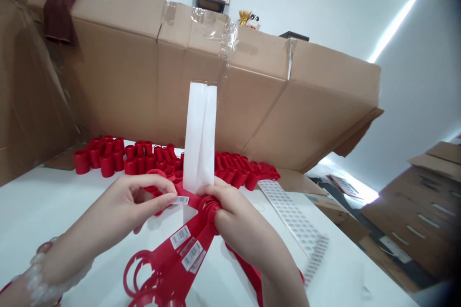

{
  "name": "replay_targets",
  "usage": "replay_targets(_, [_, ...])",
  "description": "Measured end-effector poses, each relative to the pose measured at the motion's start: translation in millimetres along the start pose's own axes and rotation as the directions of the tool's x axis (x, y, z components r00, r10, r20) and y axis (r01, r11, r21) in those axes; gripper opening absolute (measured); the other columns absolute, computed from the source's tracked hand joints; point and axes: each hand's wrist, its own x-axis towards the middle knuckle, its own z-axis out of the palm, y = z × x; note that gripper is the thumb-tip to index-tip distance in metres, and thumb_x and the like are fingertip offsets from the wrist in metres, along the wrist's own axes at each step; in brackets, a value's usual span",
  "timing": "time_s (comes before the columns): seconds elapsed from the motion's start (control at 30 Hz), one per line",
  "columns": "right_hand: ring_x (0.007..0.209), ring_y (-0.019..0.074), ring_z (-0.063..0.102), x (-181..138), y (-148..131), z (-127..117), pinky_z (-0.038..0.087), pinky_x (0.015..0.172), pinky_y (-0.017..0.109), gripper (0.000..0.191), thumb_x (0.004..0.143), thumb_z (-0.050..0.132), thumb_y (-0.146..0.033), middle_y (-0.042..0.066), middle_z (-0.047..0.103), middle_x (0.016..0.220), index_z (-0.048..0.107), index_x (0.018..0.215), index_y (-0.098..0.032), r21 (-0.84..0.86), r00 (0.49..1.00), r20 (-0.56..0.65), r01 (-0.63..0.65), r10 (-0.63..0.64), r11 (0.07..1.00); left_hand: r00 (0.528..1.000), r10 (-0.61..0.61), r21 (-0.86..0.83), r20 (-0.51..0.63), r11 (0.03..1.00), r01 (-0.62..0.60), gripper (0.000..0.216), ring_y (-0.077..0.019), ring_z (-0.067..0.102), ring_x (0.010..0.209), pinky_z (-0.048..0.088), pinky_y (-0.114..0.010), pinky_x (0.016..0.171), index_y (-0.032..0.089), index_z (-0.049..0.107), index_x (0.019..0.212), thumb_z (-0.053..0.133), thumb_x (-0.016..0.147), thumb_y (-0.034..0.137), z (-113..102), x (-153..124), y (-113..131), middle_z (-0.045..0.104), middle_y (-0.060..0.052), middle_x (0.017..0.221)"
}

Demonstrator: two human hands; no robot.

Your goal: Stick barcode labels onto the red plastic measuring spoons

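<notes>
My left hand [135,201] pinches a small white barcode sticker [182,200] between thumb and forefinger, pressing it against a red flat strip. My right hand [234,211] is closed around a bunch of flat red paper strips [180,254] that fan down toward me over the white table [54,211]; several of them carry barcode stickers. A tall white backing paper [200,134] stands upright between the two hands, its foot caught at my right fingers.
Several rolled red paper rings [118,156] line the back of the table before a large cardboard box wall [216,86]. A sheet of barcode labels [293,213] lies to the right. Cardboard boxes [421,211] sit on the floor at right.
</notes>
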Motion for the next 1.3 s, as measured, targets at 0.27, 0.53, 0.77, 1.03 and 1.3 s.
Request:
replay_targets(0.27, [0.090,0.0190,0.060,-1,-7,6,0.047,0.073,0.029,0.036,0.067,0.039,-0.002,0.004,0.064,0.103,0.067,0.078,-0.022,-0.043,0.999,0.039,-0.015,0.017,0.999,0.999,0.033,0.001,0.014,0.999,-0.033,0.025,-0.0074,0.035,0.050,0.022,-0.018,0.040,0.027,0.073,0.080,0.067,0.087,0.050,-3,4,-2,0.063,0.003,0.072])
replay_targets(0.53, [0.085,0.0166,0.058,-4,-9,8,0.045,0.071,0.026,0.032,0.069,0.039,-0.002,0.005,0.064,0.100,0.065,0.077,-0.019,-0.070,0.998,0.062,-0.025,0.030,0.997,1.000,0.017,0.024,0.020,1.000,-0.017,0.018,-0.0095,0.039,0.057,0.028,-0.020,0.049,0.027,0.072,0.081,0.071,0.084,0.044,-5,6,-3,0.067,0.004,0.076])
replay_targets(0.77, [0.083,0.0160,0.058,-2,-9,9,0.045,0.067,0.026,0.036,0.071,0.039,-0.004,0.002,0.064,0.101,0.067,0.084,-0.023,-0.061,0.996,0.080,-0.037,0.042,0.997,0.999,-0.041,0.071,0.027,0.997,0.039,0.024,-0.0087,0.034,0.052,0.024,-0.024,0.047,0.027,0.073,0.082,0.072,0.082,0.051,-7,5,-7,0.064,0.004,0.074])
replay_targets(1.03, [0.084,0.0163,0.057,-1,-9,9,0.045,0.069,0.027,0.035,0.070,0.037,-0.005,-0.001,0.062,0.099,0.063,0.080,-0.024,-0.092,0.996,0.077,-0.043,0.050,0.995,0.999,-0.047,0.110,-0.026,0.993,0.050,0.029,-0.0095,0.038,0.052,0.027,-0.024,0.047,0.026,0.072,0.082,0.066,0.083,0.054,-4,6,-9,0.067,0.002,0.077])
replay_targets(1.3, [0.081,0.0147,0.056,-4,-9,8,0.047,0.075,0.027,0.046,0.067,0.037,-0.002,-0.001,0.063,0.101,0.068,0.090,-0.027,-0.076,0.996,0.064,-0.051,0.056,0.996,0.998,-0.036,0.136,-0.055,0.990,0.043,0.024,-0.0099,0.039,0.050,0.028,-0.022,0.046,0.028,0.072,0.081,0.067,0.083,0.051,1,3,-8,0.065,0.004,0.070])
